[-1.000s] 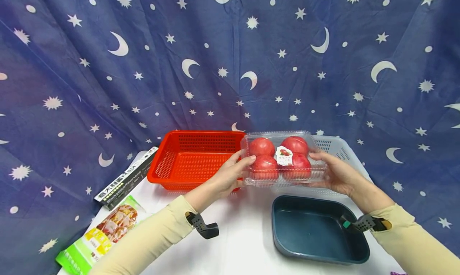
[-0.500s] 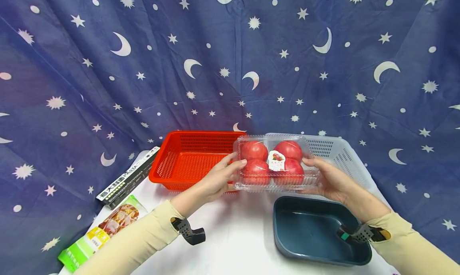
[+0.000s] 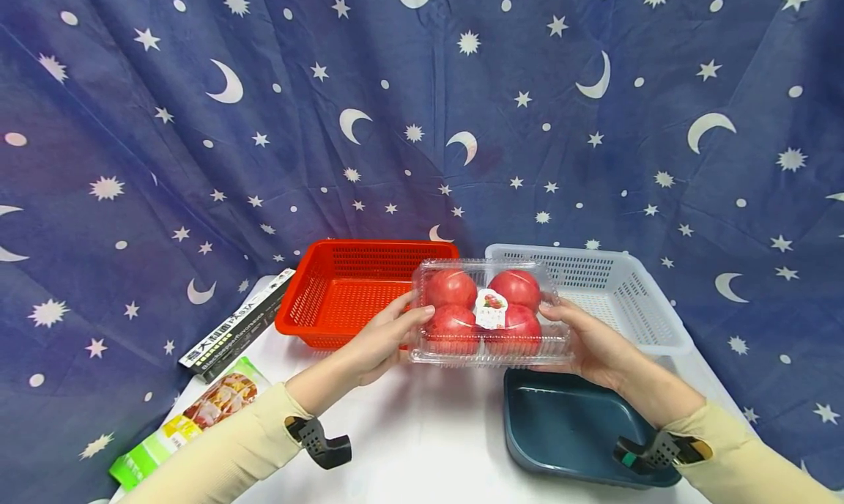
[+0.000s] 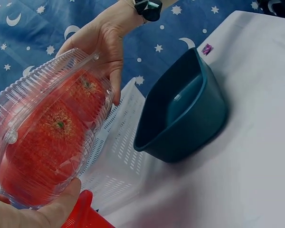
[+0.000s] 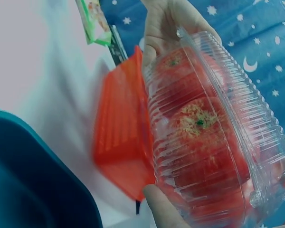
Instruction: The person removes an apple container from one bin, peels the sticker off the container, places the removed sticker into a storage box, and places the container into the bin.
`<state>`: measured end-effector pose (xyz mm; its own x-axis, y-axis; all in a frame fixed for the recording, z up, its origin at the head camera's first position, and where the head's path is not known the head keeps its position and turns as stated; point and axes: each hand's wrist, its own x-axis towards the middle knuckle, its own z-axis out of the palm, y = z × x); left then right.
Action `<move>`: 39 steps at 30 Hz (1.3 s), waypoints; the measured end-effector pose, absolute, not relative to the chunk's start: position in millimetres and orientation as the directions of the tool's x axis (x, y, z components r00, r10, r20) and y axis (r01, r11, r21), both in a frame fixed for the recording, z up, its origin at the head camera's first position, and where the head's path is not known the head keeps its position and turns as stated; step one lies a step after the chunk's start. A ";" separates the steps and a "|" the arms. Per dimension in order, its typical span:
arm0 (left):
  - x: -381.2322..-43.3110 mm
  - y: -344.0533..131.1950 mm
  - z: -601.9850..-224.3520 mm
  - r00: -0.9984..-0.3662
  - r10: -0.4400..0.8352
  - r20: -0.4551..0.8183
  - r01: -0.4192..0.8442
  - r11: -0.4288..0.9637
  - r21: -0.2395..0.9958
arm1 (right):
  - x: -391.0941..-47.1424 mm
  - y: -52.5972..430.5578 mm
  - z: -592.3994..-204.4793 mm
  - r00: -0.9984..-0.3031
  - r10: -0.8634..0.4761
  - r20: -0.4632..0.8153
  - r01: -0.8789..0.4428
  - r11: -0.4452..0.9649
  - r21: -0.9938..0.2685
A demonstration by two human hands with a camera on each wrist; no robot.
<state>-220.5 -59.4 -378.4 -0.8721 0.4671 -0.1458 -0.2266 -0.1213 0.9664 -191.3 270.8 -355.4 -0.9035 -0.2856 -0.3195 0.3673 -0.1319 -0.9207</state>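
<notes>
A clear plastic clamshell (image 3: 491, 310) packed with several red apples is held up between both hands in the head view, a white sticker on its lid. My left hand (image 3: 372, 343) grips its left end, thumb on top. At the opposite end, my right hand (image 3: 596, 346) holds it the same way, its lower fingers partly hidden. Brownish patches show around the apple stems (image 5: 199, 122) through the ribbed plastic in the right wrist view. Below and to the right stands a dark teal plastic basin (image 3: 574, 423), its back rim overlapped by the pack.
A red plastic basket (image 3: 356, 339) stands behind at left, with a white perforated basket (image 3: 659, 321) at right. Along the table's left side lie a black-and-white pasta box (image 3: 240, 324) and a green-and-yellow food bag (image 3: 148, 453). A star-patterned blue curtain (image 3: 422, 123) hangs at the back.
Both hands have brought the clamshell of apples toward the left and nearer to the body, uncovering more of the white basket. The baskets, basin, box and bag stay in place.
</notes>
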 end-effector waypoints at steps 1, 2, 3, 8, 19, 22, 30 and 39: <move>-219.4 -61.6 -378.8 -0.871 0.469 -0.146 -0.226 -0.120 0.967 | -190.2 268.9 -356.0 -0.903 -0.282 -0.325 0.372 -0.134 -0.918; -218.2 -63.6 -379.0 -0.869 0.472 -0.146 -0.227 -0.119 0.967 | -189.1 267.0 -356.7 -0.902 -0.279 -0.328 0.375 -0.136 -0.917; -217.2 -65.7 -379.4 -0.868 0.474 -0.147 -0.227 -0.117 0.967 | -187.9 265.1 -357.5 -0.902 -0.275 -0.332 0.380 -0.141 -0.914; -211.0 -75.9 -381.3 -0.862 0.483 -0.152 -0.226 -0.099 0.969 | -181.8 256.2 -361.8 -0.899 -0.278 -0.339 0.394 -0.172 -0.903; -192.7 -95.9 -386.5 -0.865 0.462 -0.196 -0.243 -0.045 0.969 | -168.0 239.2 -371.7 -0.884 -0.305 -0.355 0.426 -0.211 -0.880; -188.6 -100.5 -389.6 -0.865 0.459 -0.203 -0.247 -0.039 0.968 | -165.1 236.6 -374.7 -0.877 -0.325 -0.353 0.431 -0.212 -0.877; -177.0 -114.3 -397.1 -0.859 0.470 -0.202 -0.243 -0.028 0.970 | -157.6 232.0 -382.6 -0.845 -0.401 -0.353 0.469 -0.239 -0.850; -159.6 -134.3 -406.5 -0.835 0.515 -0.195 -0.256 -0.050 0.965 | -146.3 220.5 -390.7 -0.810 -0.441 -0.388 0.511 -0.203 -0.835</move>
